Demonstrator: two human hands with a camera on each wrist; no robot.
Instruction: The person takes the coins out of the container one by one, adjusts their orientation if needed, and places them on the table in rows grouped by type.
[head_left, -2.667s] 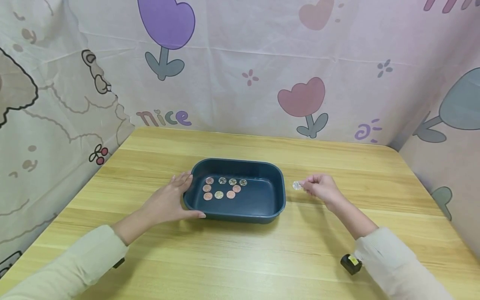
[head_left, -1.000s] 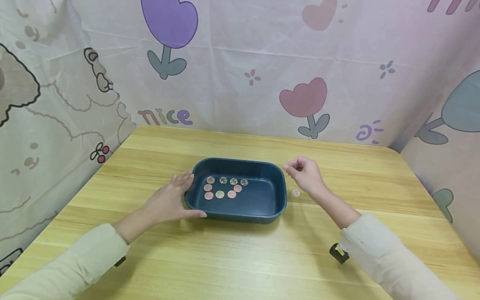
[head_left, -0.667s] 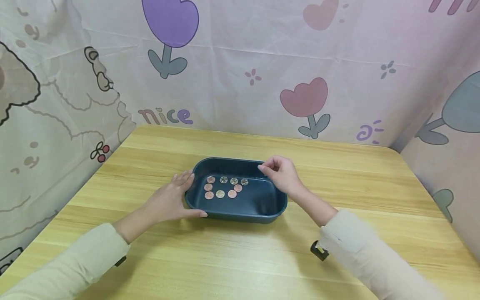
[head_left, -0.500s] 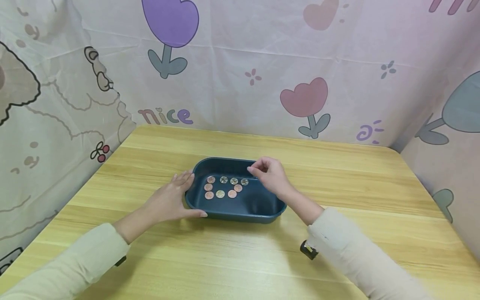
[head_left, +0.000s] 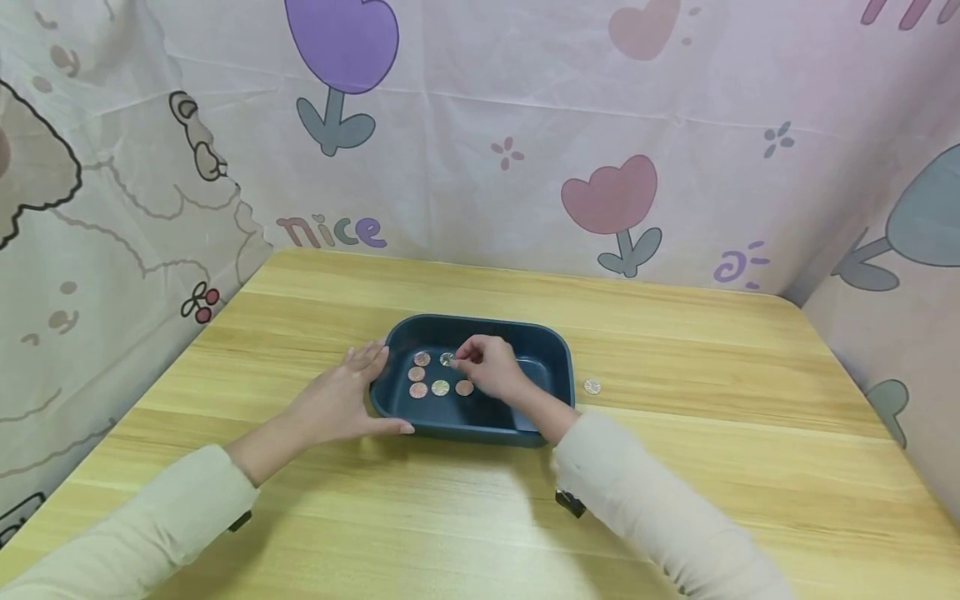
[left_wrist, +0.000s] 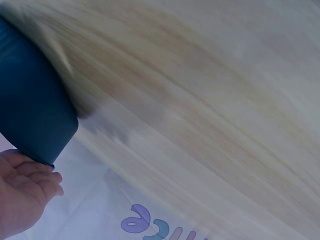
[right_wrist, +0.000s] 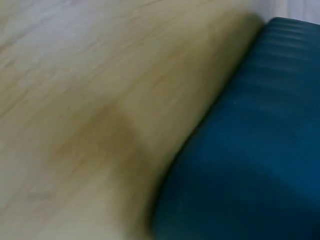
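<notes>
My left hand point(head_left: 337, 400) holds the left end of a deep dark-blue rectangular tray point(head_left: 480, 432), thumb on the near side and fingers on the far side. In the left wrist view its curled fingertips touch the tray's rim. Inside, several coins lie flat, some copper-coloured like the coin point(head_left: 417, 390) and one yellowish coin point(head_left: 440, 388). Over them is my right hand point(head_left: 491, 367), thumb and fingertips close together beside a back-row coin point(head_left: 447, 359). It hides part of the coins, and whether it pinches one is not visible. The right wrist view shows only tray wall and table.
One silvery coin point(head_left: 592, 387) lies on the wooden table point(head_left: 375, 517), just right of the tray. Behind the table hangs a printed cloth point(head_left: 465, 200), which also covers both sides. Dark devices point(head_left: 570, 503) sit at the sleeve cuffs.
My right hand held the silvery coin right of the tray, and that coin now lies on the table. The hand has moved left into the tray, over the coins. The left hand stays put.
</notes>
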